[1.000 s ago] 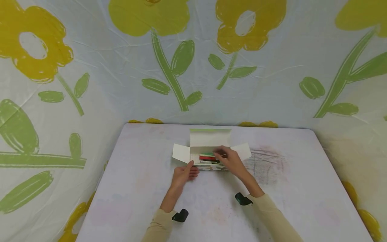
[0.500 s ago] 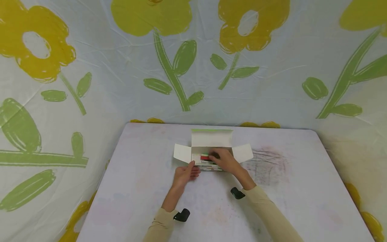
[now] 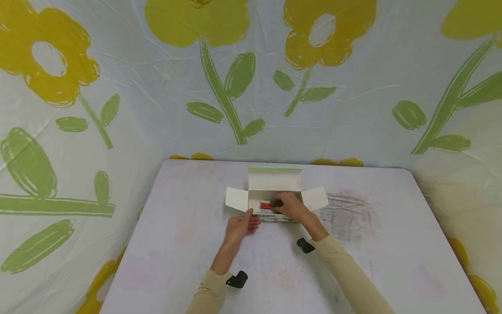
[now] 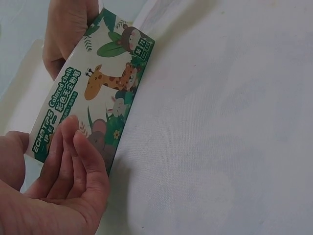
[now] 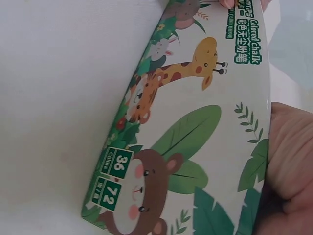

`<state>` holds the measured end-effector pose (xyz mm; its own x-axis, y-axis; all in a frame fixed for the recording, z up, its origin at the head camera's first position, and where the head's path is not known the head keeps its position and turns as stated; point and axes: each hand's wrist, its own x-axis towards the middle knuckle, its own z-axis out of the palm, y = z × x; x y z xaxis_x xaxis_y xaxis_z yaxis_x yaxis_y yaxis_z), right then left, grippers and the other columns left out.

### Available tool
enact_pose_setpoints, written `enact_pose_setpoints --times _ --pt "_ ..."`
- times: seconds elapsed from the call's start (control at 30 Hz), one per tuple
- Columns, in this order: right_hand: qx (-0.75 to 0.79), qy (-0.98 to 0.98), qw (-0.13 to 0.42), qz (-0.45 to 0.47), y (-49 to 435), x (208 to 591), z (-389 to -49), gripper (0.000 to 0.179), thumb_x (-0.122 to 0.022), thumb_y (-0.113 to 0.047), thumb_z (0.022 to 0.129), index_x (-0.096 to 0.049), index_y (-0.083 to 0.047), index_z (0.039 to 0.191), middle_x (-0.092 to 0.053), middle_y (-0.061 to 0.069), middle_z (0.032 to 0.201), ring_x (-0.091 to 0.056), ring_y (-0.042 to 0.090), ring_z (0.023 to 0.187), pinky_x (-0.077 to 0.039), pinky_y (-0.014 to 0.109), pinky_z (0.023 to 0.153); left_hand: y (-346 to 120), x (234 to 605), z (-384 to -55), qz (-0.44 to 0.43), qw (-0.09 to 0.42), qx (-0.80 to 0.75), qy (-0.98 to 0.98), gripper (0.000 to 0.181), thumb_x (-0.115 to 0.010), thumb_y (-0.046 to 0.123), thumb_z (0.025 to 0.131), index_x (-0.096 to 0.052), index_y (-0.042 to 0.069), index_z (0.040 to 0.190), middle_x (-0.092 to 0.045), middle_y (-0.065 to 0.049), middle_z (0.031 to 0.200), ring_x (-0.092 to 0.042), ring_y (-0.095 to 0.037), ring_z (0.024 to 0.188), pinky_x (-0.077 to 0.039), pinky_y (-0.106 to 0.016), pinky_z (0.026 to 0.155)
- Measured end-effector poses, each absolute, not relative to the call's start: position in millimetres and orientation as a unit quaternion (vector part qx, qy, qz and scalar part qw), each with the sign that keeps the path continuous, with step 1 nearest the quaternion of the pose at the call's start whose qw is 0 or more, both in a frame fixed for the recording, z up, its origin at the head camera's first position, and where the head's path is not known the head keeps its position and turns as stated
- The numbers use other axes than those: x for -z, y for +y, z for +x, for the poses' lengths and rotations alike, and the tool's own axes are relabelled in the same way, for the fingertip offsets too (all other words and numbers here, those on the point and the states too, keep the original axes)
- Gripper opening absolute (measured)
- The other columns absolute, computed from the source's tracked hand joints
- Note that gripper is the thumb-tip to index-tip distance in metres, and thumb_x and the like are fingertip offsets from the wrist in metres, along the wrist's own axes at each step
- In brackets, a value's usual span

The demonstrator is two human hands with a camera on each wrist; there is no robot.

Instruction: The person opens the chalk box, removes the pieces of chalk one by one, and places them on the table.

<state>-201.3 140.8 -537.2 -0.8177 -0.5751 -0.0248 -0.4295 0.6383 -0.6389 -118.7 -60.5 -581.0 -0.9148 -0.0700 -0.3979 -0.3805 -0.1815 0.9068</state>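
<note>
Reaching further left with the right hand (image 3: 291, 206) than a second ago, away from the right end and toward the middle of the open chalk box (image 5: 188, 117). Box set mid-table toward the far side, lid (image 3: 275, 179) up at the back, left flap (image 3: 237, 199) and right flap (image 3: 315, 199) folded out. Inside, a red stick (image 3: 265, 206) lying lengthwise just beside the right fingertips, the rest too small to sort out. Right fingers bent down into the box, but honestly can't tell from any view whether pinching a stick or only touching. Left hand (image 3: 239, 226) at the near left corner, thumb on the edge, fingers loose and relaxed in front of the printed panel (image 4: 110, 85), so more a brace than a grip imo. To do this bit well: leave that thumb put, go for one stick at a time, don't lean on the thin cardboard rim, lift straight up before going sideways. Watch the right flap, pretty near the wrist, plus the raised lid behind. Best way out probably the near side, with loads of bare tabletop (image 3: 188, 244) there. Don't shove the box backward, with the far edge near and the flowered curtain (image 3: 353, 122) just past it.
</note>
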Motion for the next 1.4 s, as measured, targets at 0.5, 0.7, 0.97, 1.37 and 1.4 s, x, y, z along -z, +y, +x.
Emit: enact_pose_setpoints --times 0.5,0.7,0.97,1.37,1.4 --pt "0.303 0.879 0.137 -0.341 149 531 -204 0.008 -0.076 -0.004 0.093 -0.074 0.002 0.098 -0.071 0.01 0.092 -0.063 0.019 0.081 -0.054 0.037 0.075 -58 580 -116 -0.171 0.095 -0.755 0.626 0.054 -0.061 0.035 0.105 -0.071 -0.018 0.105 -0.075 -0.024 0.097 -0.072 -0.014 0.076 -0.06 -0.024 0.069" --pt "0.334 0.859 0.118 -0.369 161 526 -203 0.008 -0.071 -0.002 0.096 -0.072 0.002 0.103 -0.07 0.007 0.093 -0.064 0.017 0.083 -0.055 0.036 0.074 -60 577 -118 -0.172 0.109 -0.76 0.617 0.052 -0.059 0.032 0.106 -0.07 -0.019 0.108 -0.074 -0.029 0.103 -0.071 -0.013 0.076 -0.061 -0.027 0.072" --pt "0.382 0.857 0.087 -0.333 174 513 -199 0.015 -0.07 -0.004 0.098 -0.07 0.002 0.111 -0.072 0.009 0.096 -0.069 0.02 0.086 -0.059 0.035 0.076 -60 577 -118 -0.181 0.111 -0.762 0.612 0.05 -0.062 0.033 0.104 -0.072 -0.015 0.106 -0.077 -0.02 0.097 -0.07 -0.009 0.074 -0.059 -0.022 0.07" --pt "0.418 0.874 0.031 -0.248 200 497 -194 0.02 -0.07 -0.005 0.098 -0.069 0.001 0.117 -0.073 0.014 0.102 -0.071 0.028 0.091 -0.061 0.044 0.081 -60 577 -119 -0.179 0.121 -0.758 0.615 0.052 -0.063 0.037 0.104 -0.072 -0.013 0.108 -0.076 -0.021 0.102 -0.07 -0.01 0.077 -0.059 -0.022 0.071" --pt "0.419 0.874 0.024 -0.244 202 495 -194 0.02 -0.071 -0.005 0.098 -0.069 0.001 0.117 -0.073 0.013 0.101 -0.072 0.028 0.09 -0.062 0.044 0.08 -60 577 -119 -0.18 0.12 -0.758 0.615 0.052 -0.062 0.037 0.104 -0.072 -0.014 0.108 -0.076 -0.021 0.102 -0.07 -0.01 0.077 -0.059 -0.022 0.071"
